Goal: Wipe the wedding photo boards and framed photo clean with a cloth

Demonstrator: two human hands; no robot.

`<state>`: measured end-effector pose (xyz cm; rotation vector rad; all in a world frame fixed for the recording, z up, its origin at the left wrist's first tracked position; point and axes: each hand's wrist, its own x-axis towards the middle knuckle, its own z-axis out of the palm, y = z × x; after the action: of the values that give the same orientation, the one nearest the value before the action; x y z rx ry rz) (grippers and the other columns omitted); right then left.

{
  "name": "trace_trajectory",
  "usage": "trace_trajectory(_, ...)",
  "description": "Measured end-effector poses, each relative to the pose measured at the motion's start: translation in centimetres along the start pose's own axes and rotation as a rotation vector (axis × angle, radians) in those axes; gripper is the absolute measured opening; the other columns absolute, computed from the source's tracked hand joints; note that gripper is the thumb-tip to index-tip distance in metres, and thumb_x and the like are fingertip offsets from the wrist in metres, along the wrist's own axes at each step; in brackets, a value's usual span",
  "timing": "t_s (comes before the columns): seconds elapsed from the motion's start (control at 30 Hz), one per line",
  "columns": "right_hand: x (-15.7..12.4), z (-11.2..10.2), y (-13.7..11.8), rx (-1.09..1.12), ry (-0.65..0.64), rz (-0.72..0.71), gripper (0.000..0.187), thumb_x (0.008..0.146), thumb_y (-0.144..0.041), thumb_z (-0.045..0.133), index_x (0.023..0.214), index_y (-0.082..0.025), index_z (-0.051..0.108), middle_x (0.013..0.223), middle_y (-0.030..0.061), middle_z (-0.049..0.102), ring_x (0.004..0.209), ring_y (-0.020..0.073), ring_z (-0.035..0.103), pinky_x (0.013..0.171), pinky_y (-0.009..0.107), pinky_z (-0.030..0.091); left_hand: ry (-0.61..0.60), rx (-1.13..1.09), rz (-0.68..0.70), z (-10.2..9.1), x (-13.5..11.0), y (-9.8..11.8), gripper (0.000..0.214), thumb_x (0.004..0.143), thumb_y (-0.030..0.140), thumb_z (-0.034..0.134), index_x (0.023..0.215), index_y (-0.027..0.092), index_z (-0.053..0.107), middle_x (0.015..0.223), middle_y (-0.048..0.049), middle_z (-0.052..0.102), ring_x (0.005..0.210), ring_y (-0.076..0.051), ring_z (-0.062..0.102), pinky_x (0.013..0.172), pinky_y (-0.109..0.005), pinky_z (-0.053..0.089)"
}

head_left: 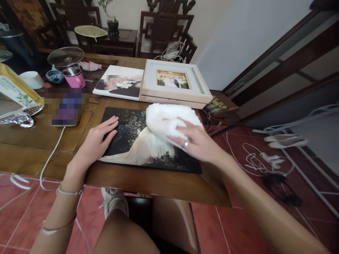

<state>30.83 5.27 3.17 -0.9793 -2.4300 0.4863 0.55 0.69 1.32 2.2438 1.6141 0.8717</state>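
Observation:
A dark photo panel (127, 141) showing a pale flowing dress lies flat near the front edge of the wooden table. My left hand (99, 141) rests on its left edge, fingers stretched out over the surface. In my right hand (194, 139) is a white fluffy cloth (166, 116), bunched under the fingers and lying on the panel's upper right part. The cloth hides that part of the picture. A ring shows on one right finger.
Behind the panel are a white-edged photo print (119, 90) and a framed picture (174, 79) on a box. Leftward are a phone (67, 109) on a white cable, a pink mug (74, 77) and a yellow carton (19, 84). Cables (267, 160) lie on the red floor at right.

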Motion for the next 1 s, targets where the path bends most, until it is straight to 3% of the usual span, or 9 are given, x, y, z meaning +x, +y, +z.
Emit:
trace_trajectory(0.1, 1.9, 0.1, 2.0, 0.006, 0.058, 0.111, 0.037, 0.089, -0.045, 0.047, 0.061, -0.022, 0.051, 0.072, 0.0030, 0.064, 0.086, 0.0285, 0.064, 0.094, 0.052, 0.044, -0.002, -0.013, 0.001, 0.0, -0.1, 0.0, 0.047, 0.095, 0.045, 0.041, 0.127, 0.016, 0.060, 0.138, -0.0089, 0.054, 0.130, -0.025, 0.048, 0.112, -0.044, 0.035)
trace_trajectory(0.17, 2.4, 0.5, 2.3, 0.009, 0.104, 0.145, 0.035, 0.089, -0.044, 0.047, 0.062, -0.022, 0.052, 0.071, 0.0026, 0.063, 0.083, 0.0273, 0.063, 0.095, 0.052, 0.043, 0.002, -0.019, 0.002, 0.0, -0.1, 0.0, 0.046, 0.095, 0.045, 0.042, 0.127, 0.017, 0.060, 0.138, -0.0083, 0.054, 0.130, -0.025, 0.048, 0.112, -0.044, 0.035)
trace_trajectory(0.27, 1.7, 1.5, 1.3, -0.044, 0.171, 0.110, 0.030, 0.090, -0.039, 0.047, 0.066, -0.022, 0.055, 0.081, 0.0046, 0.068, 0.093, 0.0287, 0.063, 0.102, 0.056, 0.037, 0.015, -0.012, -0.002, 0.0, -0.1, 0.0, 0.045, 0.095, 0.044, 0.043, 0.126, 0.017, 0.060, 0.137, -0.0081, 0.055, 0.129, -0.025, 0.049, 0.111, -0.044, 0.035)
trace_trajectory(0.4, -1.7, 2.5, -1.8, -0.108, 0.177, 0.033, 0.023, 0.089, -0.032, 0.050, 0.070, -0.022, 0.058, 0.110, 0.0120, 0.069, 0.118, 0.0306, 0.056, 0.106, 0.058, 0.033, 0.018, -0.004, 0.008, 0.0, -0.1, 0.1, 0.044, 0.095, 0.041, 0.043, 0.126, 0.014, 0.060, 0.136, -0.0096, 0.056, 0.129, -0.023, 0.049, 0.112, -0.042, 0.036)
trace_trajectory(0.5, -4.4, 2.2, -4.5, -0.056, 0.114, -0.083, 0.020, 0.086, -0.027, 0.052, 0.067, -0.023, 0.058, 0.120, 0.0140, 0.065, 0.124, 0.0289, 0.052, 0.108, 0.056, 0.034, 0.015, -0.001, 0.000, 0.0, -0.1, 0.1, 0.043, 0.095, 0.040, 0.043, 0.126, 0.015, 0.060, 0.137, -0.0090, 0.055, 0.130, -0.023, 0.048, 0.112, -0.042, 0.036)
trace_trajectory(0.67, -5.8, 1.2, -6.8, 0.097, -0.165, -0.377, 0.016, 0.085, -0.022, 0.051, 0.086, -0.024, 0.067, 0.124, 0.0078, 0.065, 0.130, 0.0251, 0.046, 0.113, 0.052, 0.029, 0.007, -0.003, -0.007, 0.0, -0.1, 0.2, 0.044, 0.095, 0.040, 0.043, 0.126, 0.014, 0.060, 0.137, -0.0095, 0.055, 0.130, -0.024, 0.049, 0.112, -0.042, 0.035)
trace_trajectory(0.83, -2.9, 0.9, -3.9, 0.052, -0.091, -0.205, 0.020, 0.086, -0.030, 0.053, 0.069, -0.023, 0.062, 0.126, 0.0094, 0.063, 0.124, 0.0268, 0.052, 0.108, 0.052, 0.036, 0.002, -0.016, -0.017, 0.0, -0.1, 0.2, 0.043, 0.095, 0.039, 0.042, 0.127, 0.017, 0.060, 0.137, -0.0080, 0.055, 0.130, -0.024, 0.048, 0.112, -0.045, 0.035)
trace_trajectory(0.93, -0.3, 0.5, -0.9, 0.021, 0.017, -0.039, 0.032, 0.088, -0.040, 0.051, 0.060, -0.024, 0.053, 0.093, 0.0059, 0.071, 0.104, 0.0275, 0.062, 0.099, 0.050, 0.044, 0.005, -0.029, -0.010, 0.0, -0.1, 0.1, 0.043, 0.095, 0.039, 0.043, 0.127, 0.016, 0.060, 0.137, -0.0088, 0.055, 0.130, -0.024, 0.048, 0.112, -0.044, 0.035)
trace_trajectory(1.0, 1.3, 0.1, 0.7, 0.020, 0.064, 0.045, 0.039, 0.088, -0.045, 0.050, 0.056, -0.024, 0.046, 0.067, 0.0014, 0.062, 0.082, 0.0244, 0.064, 0.089, 0.045, 0.049, 0.007, -0.033, -0.007, 0.0, -0.1, 0.1, 0.043, 0.095, 0.039, 0.044, 0.126, 0.014, 0.060, 0.137, -0.0101, 0.055, 0.130, -0.024, 0.048, 0.112, -0.043, 0.034)
